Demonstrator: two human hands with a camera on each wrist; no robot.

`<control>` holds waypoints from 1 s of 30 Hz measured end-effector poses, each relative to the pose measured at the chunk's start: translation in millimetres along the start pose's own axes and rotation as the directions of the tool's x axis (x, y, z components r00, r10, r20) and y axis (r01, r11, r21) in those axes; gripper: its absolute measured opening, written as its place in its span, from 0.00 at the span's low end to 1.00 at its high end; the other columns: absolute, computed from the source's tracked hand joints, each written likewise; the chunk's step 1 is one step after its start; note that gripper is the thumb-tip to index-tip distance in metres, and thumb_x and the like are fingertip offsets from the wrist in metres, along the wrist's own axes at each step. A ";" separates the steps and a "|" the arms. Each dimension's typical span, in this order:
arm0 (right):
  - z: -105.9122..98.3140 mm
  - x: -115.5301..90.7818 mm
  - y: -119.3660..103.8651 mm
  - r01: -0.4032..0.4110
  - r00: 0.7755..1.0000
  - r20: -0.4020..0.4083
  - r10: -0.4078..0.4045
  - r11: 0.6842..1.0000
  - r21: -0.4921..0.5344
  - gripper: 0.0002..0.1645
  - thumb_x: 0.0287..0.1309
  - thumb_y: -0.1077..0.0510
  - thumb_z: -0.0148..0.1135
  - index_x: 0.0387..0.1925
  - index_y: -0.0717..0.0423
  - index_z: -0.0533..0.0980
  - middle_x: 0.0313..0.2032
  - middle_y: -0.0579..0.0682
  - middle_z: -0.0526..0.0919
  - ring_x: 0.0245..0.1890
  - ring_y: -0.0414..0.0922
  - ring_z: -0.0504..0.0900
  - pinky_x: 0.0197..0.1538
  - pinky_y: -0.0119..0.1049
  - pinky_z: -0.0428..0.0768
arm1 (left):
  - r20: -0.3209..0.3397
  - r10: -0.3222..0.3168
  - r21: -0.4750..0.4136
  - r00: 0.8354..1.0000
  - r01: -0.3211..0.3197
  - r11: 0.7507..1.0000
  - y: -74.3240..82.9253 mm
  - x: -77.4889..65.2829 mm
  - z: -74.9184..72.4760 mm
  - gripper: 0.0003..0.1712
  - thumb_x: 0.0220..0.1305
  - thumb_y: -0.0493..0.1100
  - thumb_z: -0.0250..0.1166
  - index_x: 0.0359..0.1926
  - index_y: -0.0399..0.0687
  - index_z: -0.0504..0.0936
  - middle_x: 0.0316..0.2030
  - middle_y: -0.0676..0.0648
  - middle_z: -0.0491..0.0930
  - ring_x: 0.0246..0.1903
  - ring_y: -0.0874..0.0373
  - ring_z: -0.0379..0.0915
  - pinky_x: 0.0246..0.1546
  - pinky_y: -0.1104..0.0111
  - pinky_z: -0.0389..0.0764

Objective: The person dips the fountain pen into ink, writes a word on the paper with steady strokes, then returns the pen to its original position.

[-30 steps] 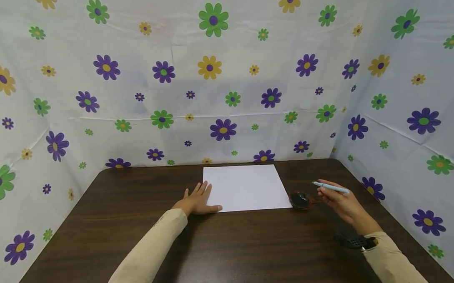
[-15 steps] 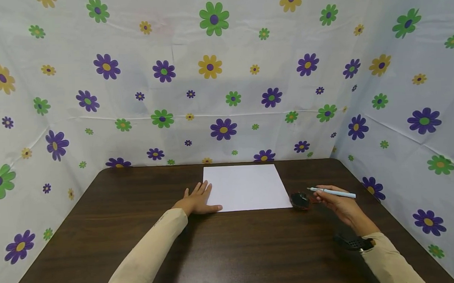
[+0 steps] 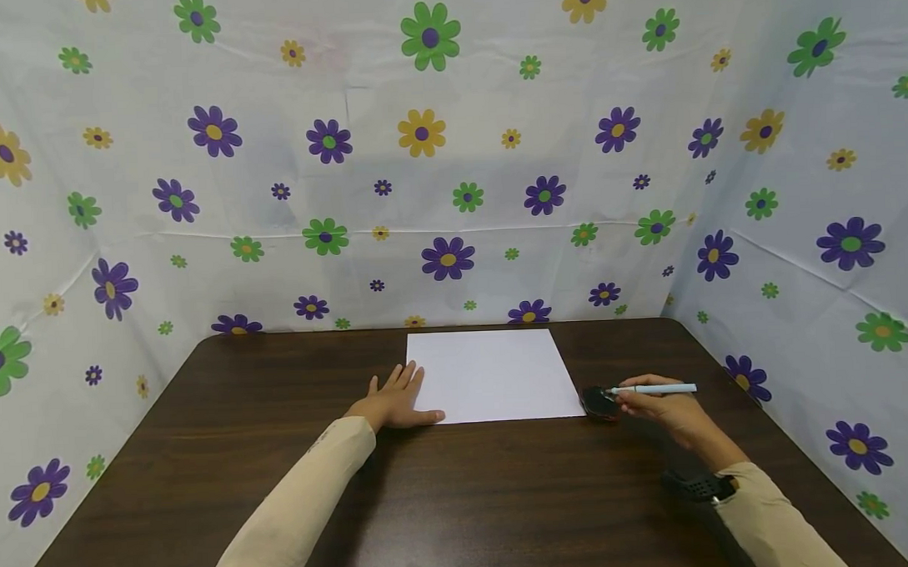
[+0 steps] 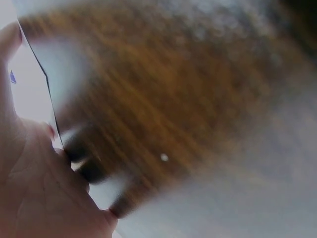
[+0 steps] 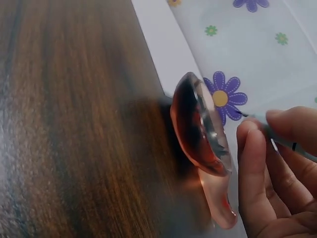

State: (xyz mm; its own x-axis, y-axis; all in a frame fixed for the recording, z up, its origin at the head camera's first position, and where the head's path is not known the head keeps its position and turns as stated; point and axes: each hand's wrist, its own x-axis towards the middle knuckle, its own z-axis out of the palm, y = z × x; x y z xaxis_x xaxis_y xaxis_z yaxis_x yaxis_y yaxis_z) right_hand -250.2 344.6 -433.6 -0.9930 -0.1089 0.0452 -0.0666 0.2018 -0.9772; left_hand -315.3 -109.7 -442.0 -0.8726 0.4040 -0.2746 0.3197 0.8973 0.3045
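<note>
My left hand (image 3: 392, 402) rests flat, fingers spread, over the left edge of a white sheet of paper (image 3: 495, 374). In the left wrist view its palm (image 4: 34, 193) shows beside the sheet's edge. My right hand (image 3: 680, 417) pinches a slim light-blue pen (image 3: 668, 388) between thumb and fingers, the tip pointing left. Just right of the paper lies a dark, shiny oval piece (image 3: 597, 402) with a reddish see-through handle, shaped like a hand mirror. The pen tip overlaps this piece in the head view; in the right wrist view the tip shows beside its oval head (image 5: 190, 129).
A dark brown wooden table (image 3: 461, 500) stretches under both hands, its far edge just beyond the paper. White cloth with printed flowers (image 3: 434, 151) hangs behind it and along both sides. A black watch (image 3: 701, 485) sits on my right wrist.
My right hand has moved left and slightly down, bringing the pen tip over the dark oval piece. The pen has swung to lie nearly level. The left hand and paper have stayed put.
</note>
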 end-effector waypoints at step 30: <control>17.6 16.0 -3.3 -0.029 0.995 -0.101 -0.018 0.892 -0.450 0.10 0.54 0.62 0.67 0.35 0.68 0.81 0.25 0.53 0.85 0.24 0.43 0.83 0.29 0.33 0.82 | 0.014 -0.002 -0.040 1.000 0.002 0.999 5.5 -6.7 -7.5 0.61 0.56 0.77 0.53 0.76 0.44 0.41 0.76 0.42 0.34 0.74 0.44 0.27 0.66 0.38 0.29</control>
State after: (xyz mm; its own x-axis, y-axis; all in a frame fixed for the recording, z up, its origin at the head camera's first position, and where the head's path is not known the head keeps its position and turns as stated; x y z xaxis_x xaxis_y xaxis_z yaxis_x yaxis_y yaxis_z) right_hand -264.2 325.1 -433.2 -0.9964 -0.0139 0.0839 -0.0743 0.6215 -0.7799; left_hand -310.5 -108.8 -431.7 -0.8678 0.4049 -0.2880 0.3026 0.8904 0.3402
